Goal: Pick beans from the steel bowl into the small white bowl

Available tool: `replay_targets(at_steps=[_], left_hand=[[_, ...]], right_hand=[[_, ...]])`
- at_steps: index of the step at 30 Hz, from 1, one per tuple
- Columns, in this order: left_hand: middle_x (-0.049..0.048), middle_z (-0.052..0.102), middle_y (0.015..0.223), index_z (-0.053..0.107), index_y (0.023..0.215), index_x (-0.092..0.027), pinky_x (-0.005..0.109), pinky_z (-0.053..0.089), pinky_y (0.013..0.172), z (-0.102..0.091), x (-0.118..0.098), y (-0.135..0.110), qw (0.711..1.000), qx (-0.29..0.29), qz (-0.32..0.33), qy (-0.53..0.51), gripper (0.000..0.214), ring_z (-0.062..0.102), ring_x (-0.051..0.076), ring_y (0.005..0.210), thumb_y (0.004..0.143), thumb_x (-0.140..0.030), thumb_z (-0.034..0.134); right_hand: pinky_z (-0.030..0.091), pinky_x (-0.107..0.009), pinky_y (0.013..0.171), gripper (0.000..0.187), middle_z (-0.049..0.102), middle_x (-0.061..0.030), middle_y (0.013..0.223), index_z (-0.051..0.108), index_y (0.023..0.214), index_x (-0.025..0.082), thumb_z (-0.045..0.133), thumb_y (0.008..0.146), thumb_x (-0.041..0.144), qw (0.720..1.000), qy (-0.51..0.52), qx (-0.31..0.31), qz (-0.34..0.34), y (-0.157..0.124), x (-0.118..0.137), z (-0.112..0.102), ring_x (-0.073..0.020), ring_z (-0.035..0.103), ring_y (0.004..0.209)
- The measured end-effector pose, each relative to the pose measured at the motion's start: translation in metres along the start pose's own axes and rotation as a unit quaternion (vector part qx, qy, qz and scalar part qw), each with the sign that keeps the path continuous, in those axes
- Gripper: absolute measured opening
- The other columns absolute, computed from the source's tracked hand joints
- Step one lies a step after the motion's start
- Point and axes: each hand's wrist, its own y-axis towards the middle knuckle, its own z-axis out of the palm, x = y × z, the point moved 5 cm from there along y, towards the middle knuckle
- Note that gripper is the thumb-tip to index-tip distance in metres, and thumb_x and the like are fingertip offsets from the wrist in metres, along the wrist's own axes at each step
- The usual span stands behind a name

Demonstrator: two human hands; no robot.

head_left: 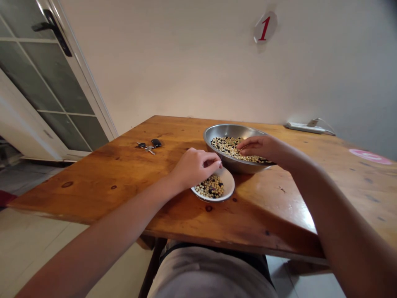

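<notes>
A steel bowl [217, 133] of mixed pale and black beans [228, 145] stands on the wooden table [279, 207]. In front of it sits a small white dish [228, 182] holding a heap of mostly pale beans [211, 187]. My left hand [194, 167] hovers over the dish's near left side, fingers curled and pinched together; what they hold is too small to see. My right hand [259, 147] reaches into the steel bowl, fingertips pressed together on the beans.
A set of keys with black fobs [149, 145] lies at the table's left. A white power strip [305, 127] rests at the back right, a pink round sticker [370, 156] at the right edge. A glass door [46, 91] stands left.
</notes>
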Motion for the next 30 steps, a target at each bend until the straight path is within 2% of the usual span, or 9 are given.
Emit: replay_targets(at_steps=[5, 10, 15, 22, 26, 30], left_hand=[[-0.0018, 0.072, 0.078, 0.07, 0.083, -0.023, 0.031, 0.038, 0.078, 0.0, 0.001, 0.0, 1.0, -0.002, 0.0, 0.006, 0.025, 0.06, 0.014, 0.072, 0.088, -0.033, 0.047], [-0.0025, 0.071, 0.078, 0.07, 0.083, -0.023, 0.031, 0.038, 0.078, 0.0, 0.0, 0.0, 1.0, -0.004, 0.007, 0.011, 0.025, 0.06, 0.014, 0.072, 0.088, -0.032, 0.048], [-0.0023, 0.072, 0.078, 0.07, 0.083, -0.023, 0.031, 0.037, 0.078, 0.0, -0.001, -0.001, 1.0, 0.001, 0.005, 0.013, 0.026, 0.06, 0.014, 0.072, 0.088, -0.032, 0.047], [-0.002, 0.072, 0.078, 0.07, 0.083, -0.023, 0.031, 0.037, 0.078, 0.0, -0.001, 0.0, 1.0, 0.002, 0.007, 0.013, 0.025, 0.06, 0.014, 0.072, 0.088, -0.032, 0.048], [-0.0015, 0.071, 0.078, 0.07, 0.083, -0.022, 0.032, 0.037, 0.078, 0.0, -0.002, 0.0, 1.0, 0.001, 0.007, 0.017, 0.025, 0.06, 0.015, 0.073, 0.088, -0.032, 0.048], [-0.0009, 0.072, 0.08, 0.069, 0.083, -0.022, 0.032, 0.038, 0.079, -0.001, -0.003, 0.0, 1.0, 0.007, 0.009, 0.021, 0.024, 0.061, 0.015, 0.076, 0.088, -0.032, 0.047]], right_hand=[[0.052, -0.038, 0.082, 0.019, 0.073, -0.0025, 0.089, 0.071, 0.084, 0.024, 0.068, 0.07, 0.036, 1.0, 0.006, 0.003, 0.007, 0.001, -0.002, 0.001, -0.0226, 0.067, 0.089], [0.053, -0.038, 0.082, 0.022, 0.072, -0.0042, 0.085, 0.064, 0.085, 0.022, 0.068, 0.069, 0.036, 0.998, 0.063, 0.012, 0.002, 0.002, -0.004, 0.003, -0.0226, 0.068, 0.089], [0.053, -0.038, 0.083, 0.021, 0.069, -0.0063, 0.095, 0.06, 0.084, 0.023, 0.067, 0.069, 0.034, 0.997, 0.07, 0.019, -0.014, 0.0, 0.003, 0.003, -0.0234, 0.066, 0.094], [0.054, -0.042, 0.083, 0.02, 0.067, -0.0083, 0.093, 0.058, 0.079, 0.022, 0.067, 0.066, 0.034, 0.997, 0.069, -0.005, -0.023, -0.001, 0.009, 0.002, -0.0245, 0.066, 0.092], [0.055, -0.041, 0.079, 0.027, 0.068, -0.0062, 0.089, 0.053, 0.084, 0.023, 0.07, 0.065, 0.034, 0.993, 0.116, -0.01, -0.001, 0.001, 0.004, 0.005, -0.0235, 0.067, 0.089], [0.056, -0.04, 0.077, 0.031, 0.068, -0.0059, 0.093, 0.052, 0.084, 0.023, 0.072, 0.063, 0.035, 0.992, 0.125, -0.03, -0.005, 0.002, 0.003, 0.006, -0.0231, 0.068, 0.087]])
